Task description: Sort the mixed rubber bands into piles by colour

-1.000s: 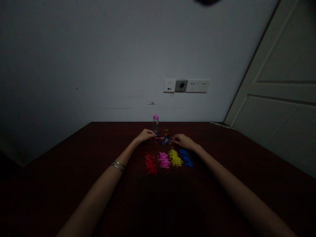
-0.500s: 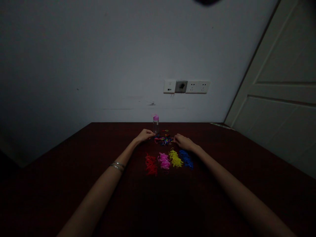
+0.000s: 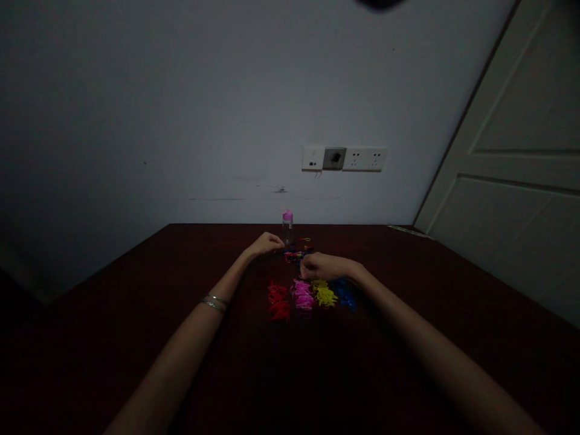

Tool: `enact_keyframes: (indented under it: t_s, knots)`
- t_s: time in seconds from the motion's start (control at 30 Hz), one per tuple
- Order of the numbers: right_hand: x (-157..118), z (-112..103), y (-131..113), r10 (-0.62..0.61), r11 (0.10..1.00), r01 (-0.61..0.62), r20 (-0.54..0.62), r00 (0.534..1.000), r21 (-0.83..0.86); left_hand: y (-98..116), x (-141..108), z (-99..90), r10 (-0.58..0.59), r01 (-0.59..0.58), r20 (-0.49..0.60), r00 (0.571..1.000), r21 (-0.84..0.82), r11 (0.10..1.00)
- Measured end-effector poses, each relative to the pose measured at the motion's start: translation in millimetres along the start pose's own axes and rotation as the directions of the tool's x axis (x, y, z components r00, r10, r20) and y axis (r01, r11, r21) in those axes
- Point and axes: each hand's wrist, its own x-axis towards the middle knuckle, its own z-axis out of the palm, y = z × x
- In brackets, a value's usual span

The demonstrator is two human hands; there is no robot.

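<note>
Four groups of small bands lie in a row: red (image 3: 278, 301), pink (image 3: 302, 295), yellow (image 3: 324, 293) and blue (image 3: 345, 294). Behind them is a mixed-colour pile (image 3: 293, 257), partly hidden by my right hand (image 3: 322, 266). That hand is closed, fingers bent down at the pile's right front side, just above the pink and yellow groups; what it pinches is hidden. My left hand (image 3: 267, 243) rests at the pile's left, fingers together near the base of a clear bottle with a pink cap (image 3: 287, 227); anything between its fingertips is too small to tell.
The dark red table (image 3: 217, 374) meets a grey wall (image 3: 203, 109) at the back. Sockets (image 3: 364, 159) are on the wall above the table. A pale door (image 3: 512, 157) stands at the right. A yellow loop (image 3: 307, 240) lies behind the pile.
My right hand has moved left and slightly nearer, from the pile's right side to over its front right part, and its fingers have curled down. My left hand has barely moved.
</note>
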Motion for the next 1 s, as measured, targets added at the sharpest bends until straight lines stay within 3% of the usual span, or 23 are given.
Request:
enact_keyframes:
  t_s: [0.17, 0.37, 0.53, 0.73, 1.0]
  knots:
    - [10.2, 12.5, 1.6, 0.030, 0.998, -0.036, 0.102, 0.994, 0.060, -0.8, 1.4, 2.7, 0.020, -0.020, 0.020, 1.000, 0.022, 1.000]
    - [-5.4, -9.9, 15.6, 0.011, 0.994, 0.001, -0.111, 0.994, 0.110, -9.2, 2.4, 7.3, 0.060, -0.076, 0.136, 0.989, 0.120, 0.990]
    - [-23.0, -29.2, 33.4, 0.129, 0.981, -0.082, -0.269, 0.954, 0.177, -11.6, -0.7, 9.3, 0.058, -0.099, 0.174, 0.983, 0.242, 0.965]
    - [-32.1, -35.4, 53.4, 0.195, 0.964, -0.115, -0.345, 0.918, 0.238, -8.2, -1.9, 11.1, 0.092, -0.137, 0.170, 0.981, 0.281, 0.950]
    - [-31.1, -27.4, 71.0, 0.237, 0.953, -0.152, -0.333, 0.913, 0.262, -10.4, -2.8, 13.4, 0.084, -0.127, 0.187, 0.979, 0.230, 0.965]
